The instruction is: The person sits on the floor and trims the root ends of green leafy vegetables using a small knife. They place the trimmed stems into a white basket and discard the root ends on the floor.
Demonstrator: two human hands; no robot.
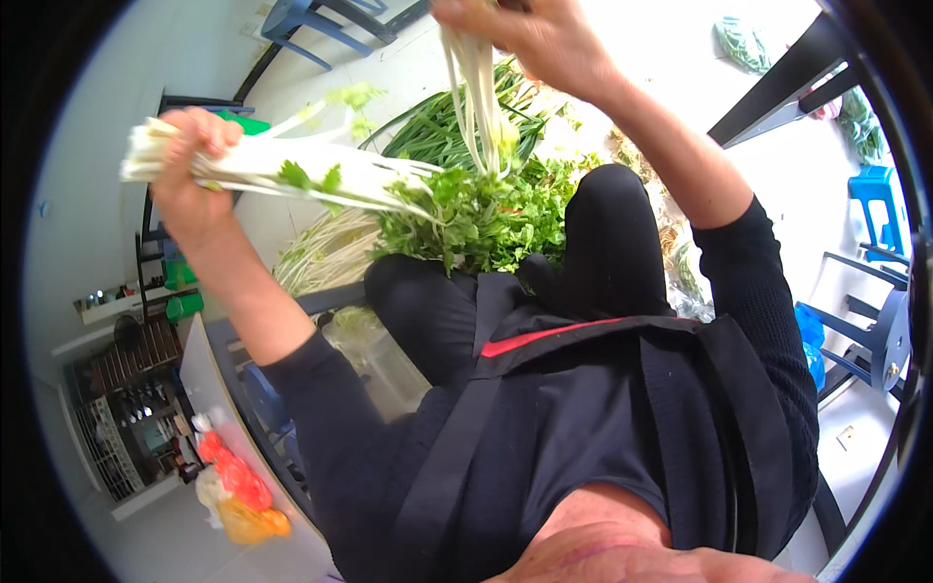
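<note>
My left hand grips a thick bundle of leafy celery by its pale stalk ends, the leaves trailing down toward my knees. At the top of the view, my right hand is closed around several thin whitish stalks that hang downward; its fingertips are partly cut off by the frame edge. Between and beyond my knees lies a heap of green celery leaves. Behind it is a pile of long dark green leaves, and more pale stalks rest by my left knee.
Blue plastic stools stand at the right, and another blue seat is at the upper left. Bagged greens lie on the floor. A table at the left holds red and orange plastic bags. A clear plastic container sits beside my thigh.
</note>
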